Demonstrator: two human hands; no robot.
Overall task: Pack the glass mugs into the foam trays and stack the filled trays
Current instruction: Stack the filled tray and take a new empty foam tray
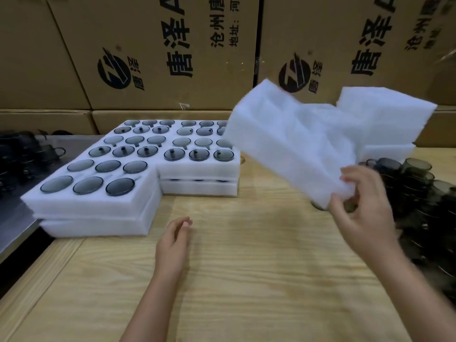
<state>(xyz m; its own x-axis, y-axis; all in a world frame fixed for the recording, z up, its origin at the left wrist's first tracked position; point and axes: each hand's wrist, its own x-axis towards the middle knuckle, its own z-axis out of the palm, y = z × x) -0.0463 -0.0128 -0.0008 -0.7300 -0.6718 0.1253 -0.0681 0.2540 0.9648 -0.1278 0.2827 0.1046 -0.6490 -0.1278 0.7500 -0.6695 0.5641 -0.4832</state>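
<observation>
My right hand (362,206) pinches the near corner of an empty white foam tray (296,144) and holds it tilted in the air above the wooden table (246,267). My left hand (175,238) hovers low over the table with relaxed fingers, holding nothing. Filled foam trays (98,201) with smoky glass mugs and lids in their holes stand stacked two high at the left and centre. A heap of loose dark glass mugs (419,193) lies at the right, behind my right hand.
A stack of empty foam trays (389,112) stands at the back right. Large printed cardboard boxes (160,53) form a wall behind the table. More dark glassware (27,154) sits on a metal surface at the far left.
</observation>
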